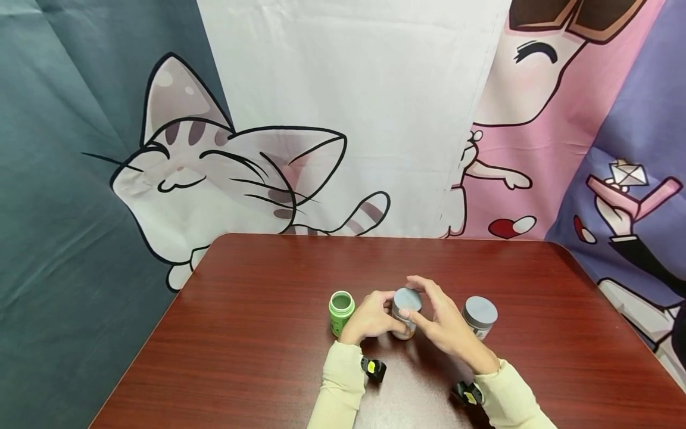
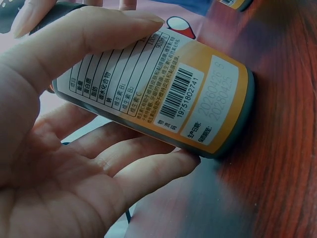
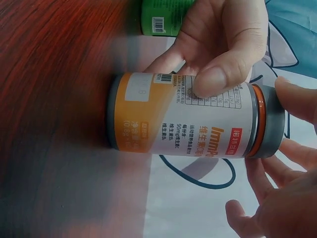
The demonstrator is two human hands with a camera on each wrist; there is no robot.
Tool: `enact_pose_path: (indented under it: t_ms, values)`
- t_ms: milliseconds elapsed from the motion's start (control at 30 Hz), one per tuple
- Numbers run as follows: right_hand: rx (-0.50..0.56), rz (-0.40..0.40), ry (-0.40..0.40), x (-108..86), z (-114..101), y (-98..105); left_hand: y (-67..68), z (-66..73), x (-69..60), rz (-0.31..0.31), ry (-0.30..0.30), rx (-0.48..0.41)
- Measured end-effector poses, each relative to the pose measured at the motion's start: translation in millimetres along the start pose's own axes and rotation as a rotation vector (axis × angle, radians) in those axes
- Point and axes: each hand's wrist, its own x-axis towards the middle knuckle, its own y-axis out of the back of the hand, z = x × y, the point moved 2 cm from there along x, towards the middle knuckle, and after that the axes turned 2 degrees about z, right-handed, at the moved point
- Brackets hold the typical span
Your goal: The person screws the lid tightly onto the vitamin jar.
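Observation:
A supplement bottle with a grey lid and a white and orange label [image 3: 173, 129] stands upright at the middle of the table. My left hand [image 1: 373, 319] grips its body, the thumb pressed on the printed table of the label [image 2: 133, 64]. My right hand [image 1: 447, 325] has its thumb and fingers around the grey lid [image 3: 272, 121]. An orange ring [image 3: 258, 121] shows just under that lid. Left of the left hand stands a green bottle [image 1: 341, 319] with its mouth uncovered. Behind the right hand is a wider jar with a grey lid [image 1: 480, 313], partly hidden.
The reddish-brown wooden table [image 1: 241, 333] has rounded far corners. Behind it hangs a cloth backdrop [image 1: 354, 71] with cartoon figures. Each wrist carries a small black camera [image 1: 377, 369] over a pale sleeve.

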Motion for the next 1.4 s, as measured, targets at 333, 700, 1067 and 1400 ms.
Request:
enact_pose_path:
  t_ms: [333, 700, 1067, 1400]
  values:
    - [0.03, -0.083, -0.063, -1.4, 1.1, 4.4, -0.9, 0.1, -0.3, 0.002, 0.003, 0.004]
    - [0.151, -0.142, -0.013, 1.0, -0.3, 4.4, -0.8, -1.6, 1.8, 0.009, -0.002, 0.049]
    - [0.112, -0.078, -0.039, 0.7, -5.4, 3.6, -0.6, -0.7, 0.9, 0.001, 0.007, 0.024]
    - [-0.009, -0.01, 0.017, 0.2, 1.7, 0.1, -0.3, -0.6, 0.8, 0.007, -0.002, 0.021]
